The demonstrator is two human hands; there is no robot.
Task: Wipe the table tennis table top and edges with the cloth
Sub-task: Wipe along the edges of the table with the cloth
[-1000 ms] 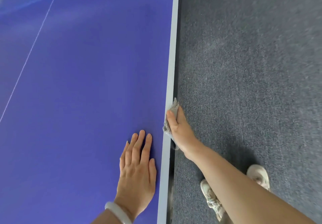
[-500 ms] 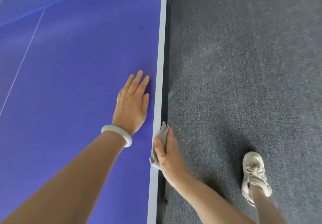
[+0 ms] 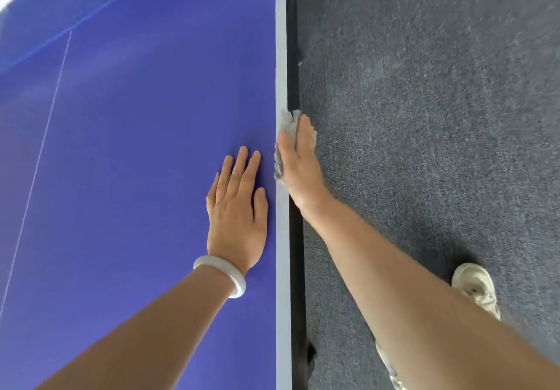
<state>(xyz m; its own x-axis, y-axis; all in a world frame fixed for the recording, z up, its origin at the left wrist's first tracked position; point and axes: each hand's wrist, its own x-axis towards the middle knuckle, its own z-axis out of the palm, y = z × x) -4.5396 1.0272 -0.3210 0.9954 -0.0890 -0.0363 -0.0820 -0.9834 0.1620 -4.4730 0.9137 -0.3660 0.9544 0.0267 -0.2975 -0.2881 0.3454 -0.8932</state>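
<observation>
The blue table tennis table [image 3: 136,147] fills the left half of the view, and its pale side edge [image 3: 281,41] runs straight up the middle. My right hand [image 3: 300,165] holds a crumpled grey cloth [image 3: 286,123] against that edge, thumb on top and fingers down the outer side. Part of the cloth sticks out beyond the fingertips; the rest is hidden under the hand. My left hand [image 3: 236,210] lies flat on the blue top just inside the edge, fingers straight, with a white bangle [image 3: 224,271] on the wrist.
Grey carpet [image 3: 424,117] covers the floor to the right of the table. My light-coloured shoe [image 3: 475,286] stands on it at the lower right. The net [image 3: 45,10] crosses the far upper left. A thin white centre line [image 3: 45,135] runs down the table top.
My right hand has slid the cloth forward along the table edge, from behind my left hand to just past its fingertips. My left hand stays flat on the top.
</observation>
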